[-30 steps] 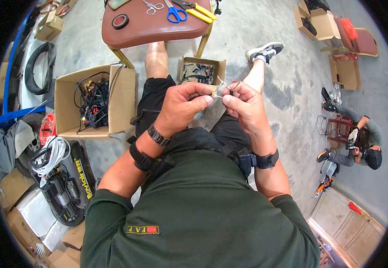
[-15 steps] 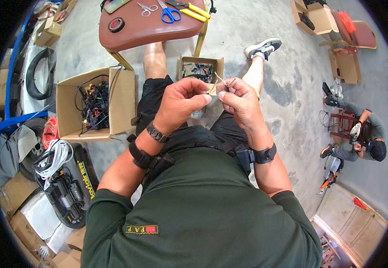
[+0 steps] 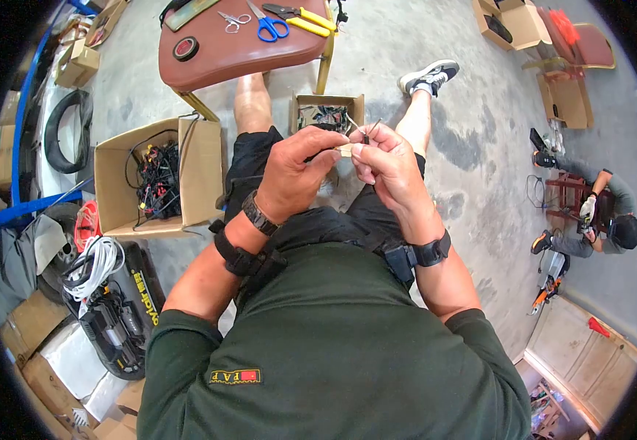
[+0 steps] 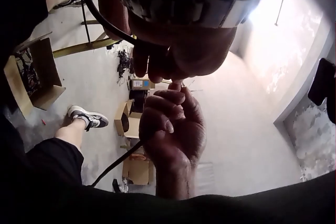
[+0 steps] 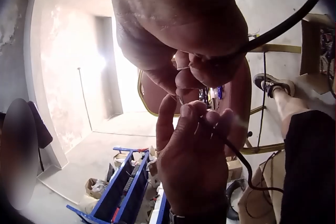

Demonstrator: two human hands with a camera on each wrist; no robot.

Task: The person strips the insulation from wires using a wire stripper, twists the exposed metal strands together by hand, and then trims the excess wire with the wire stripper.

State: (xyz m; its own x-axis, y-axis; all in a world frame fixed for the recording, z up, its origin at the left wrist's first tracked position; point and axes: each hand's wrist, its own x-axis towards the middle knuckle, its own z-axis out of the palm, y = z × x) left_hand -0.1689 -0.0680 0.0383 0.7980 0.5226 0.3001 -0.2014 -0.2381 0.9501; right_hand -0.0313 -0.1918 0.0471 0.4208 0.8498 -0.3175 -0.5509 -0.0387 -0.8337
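While right hand pinches dark wire, left hand curls close, apparently gripping cable

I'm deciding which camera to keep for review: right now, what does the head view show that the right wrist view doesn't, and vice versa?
Only the head view: a second person seated near the picture's right edge, the coiled white cable and the shirt patch.

Only the right wrist view: the left shoe and a bright, pale wall.

Both: the left hand and right hand close together, thin wires by the fingertips, the brown chair and black shorts.
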